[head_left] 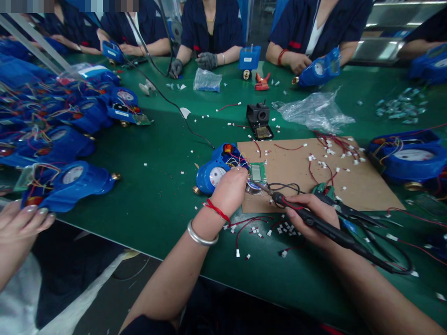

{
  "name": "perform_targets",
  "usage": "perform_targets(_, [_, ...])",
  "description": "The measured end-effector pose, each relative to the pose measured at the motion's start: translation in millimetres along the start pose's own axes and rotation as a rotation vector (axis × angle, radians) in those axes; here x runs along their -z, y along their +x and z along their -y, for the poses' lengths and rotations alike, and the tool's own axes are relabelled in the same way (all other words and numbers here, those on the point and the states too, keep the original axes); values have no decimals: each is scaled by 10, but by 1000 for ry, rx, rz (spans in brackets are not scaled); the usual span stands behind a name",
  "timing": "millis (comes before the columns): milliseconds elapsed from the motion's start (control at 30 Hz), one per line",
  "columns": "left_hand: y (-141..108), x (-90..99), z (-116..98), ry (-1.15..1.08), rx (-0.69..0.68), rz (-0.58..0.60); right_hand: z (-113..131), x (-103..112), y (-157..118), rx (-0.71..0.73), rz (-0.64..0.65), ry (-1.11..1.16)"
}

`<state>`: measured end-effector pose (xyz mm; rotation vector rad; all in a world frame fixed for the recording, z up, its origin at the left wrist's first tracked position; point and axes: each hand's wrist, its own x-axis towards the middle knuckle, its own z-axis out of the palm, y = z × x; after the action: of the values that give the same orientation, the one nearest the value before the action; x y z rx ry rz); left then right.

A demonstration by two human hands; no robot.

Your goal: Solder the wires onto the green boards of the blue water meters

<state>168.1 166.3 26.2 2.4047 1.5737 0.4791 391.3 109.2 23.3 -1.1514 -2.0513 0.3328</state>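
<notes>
My left hand (pixel 233 186), with a red cord and a silver bangle at the wrist, is closed beside a small green circuit board (pixel 257 172) with a display. Its fingertips are turned away, so what they pinch is hidden. Just left of it lies a blue water meter (pixel 208 176) with a round dial, its housing open and thin coloured wires coming out. In my right hand (pixel 316 216) is a soldering iron (pixel 307 215), gripped like a pen. The iron's tip points at the board's lower edge, where a solder spool (pixel 254 188) partly shows; contact is unclear.
A brown cardboard sheet (pixel 293 177) carries red-black connector leads (pixel 340 144) and green-handled cutters (pixel 323 190). Behind it stands a black soldering stand (pixel 258 120). Blue meters (pixel 70 109) crowd the left. Co-workers sit opposite; another person's hand (pixel 24 221) is at left.
</notes>
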Motion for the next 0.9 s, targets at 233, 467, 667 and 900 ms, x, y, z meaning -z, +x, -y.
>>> perform_targets(233, [-3,6,2,9,-7,-2,1,-12,22,17,26,-29])
perform_targets(467, [-3,6,-13,13,-4,7,53,-14,45,148,53,-41])
perform_targets(667, [-3,-1,-9,6,-9,5,46,32,-19,125,-57,-90])
perform_targets(900, [1,6,-9,14,-11,14,-7,74,-104,33,-173,-55])
